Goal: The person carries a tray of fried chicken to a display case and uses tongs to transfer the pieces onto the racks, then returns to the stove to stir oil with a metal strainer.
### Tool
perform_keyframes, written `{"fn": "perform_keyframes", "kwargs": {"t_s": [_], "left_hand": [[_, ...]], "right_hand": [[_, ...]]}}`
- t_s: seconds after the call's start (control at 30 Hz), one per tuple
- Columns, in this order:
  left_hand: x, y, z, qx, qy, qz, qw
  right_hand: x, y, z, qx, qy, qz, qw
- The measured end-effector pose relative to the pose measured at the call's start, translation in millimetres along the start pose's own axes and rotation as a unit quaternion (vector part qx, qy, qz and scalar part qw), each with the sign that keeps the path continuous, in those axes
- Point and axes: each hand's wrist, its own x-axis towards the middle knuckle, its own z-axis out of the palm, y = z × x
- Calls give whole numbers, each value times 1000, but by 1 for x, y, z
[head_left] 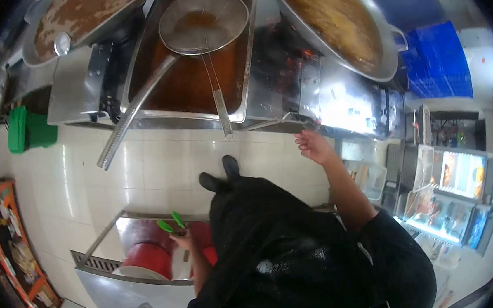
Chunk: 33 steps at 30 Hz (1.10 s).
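My left hand [183, 240] is closed around tongs with green tips [172, 222], over the steel bench at the lower left. The tongs' tips are spread apart and point away from me. My right hand [314, 146] is in front of the stove edge with loosely curled fingers and nothing visible in it. Close to its fingertips is a thin metal handle [273, 122] along the stove front. Beyond it, a wide pan [388, 62] of bubbling oil with yellowish food sits over a lit burner. A round mesh strainer [204, 23] rests over a rectangular tray [243, 104] holding brown liquid.
Another pan [31, 52] of frothy oil, with a dial thermometer [62, 43], stands at the upper left. Strainer handles overhang the stove edge. Red containers [147, 260] sit in the steel bench. Also around are a green bin [32, 130], an orange shelf [17, 244] and a blue panel [435, 61].
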Motion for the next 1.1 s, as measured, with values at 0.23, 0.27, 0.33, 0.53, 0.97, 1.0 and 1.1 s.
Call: {"fn": "perform_keyframes", "kwargs": {"t_s": [0.23,0.27,0.33,0.53,0.97,1.0,1.1], "left_hand": [[16,9,-24,-56,3,-58,997],[19,9,-23,-58,0,-67,996],[26,-4,-18,-81,12,-100,992],[50,-28,8,-15,-28,-50,998],[114,-4,23,-161,-74,-69,982],[115,-5,20,-158,-66,-58,983],[114,-9,11,-140,-84,-93,982]], "right_hand": [[70,3,-27,301,-174,-24,937],[75,10,-31,320,-190,-36,927],[79,16,-35,301,-196,-53,932],[76,18,-31,369,-179,-42,911],[94,42,-16,421,-206,-154,870],[94,43,-16,434,-208,-157,863],[98,45,-18,442,-208,-164,857]]}}
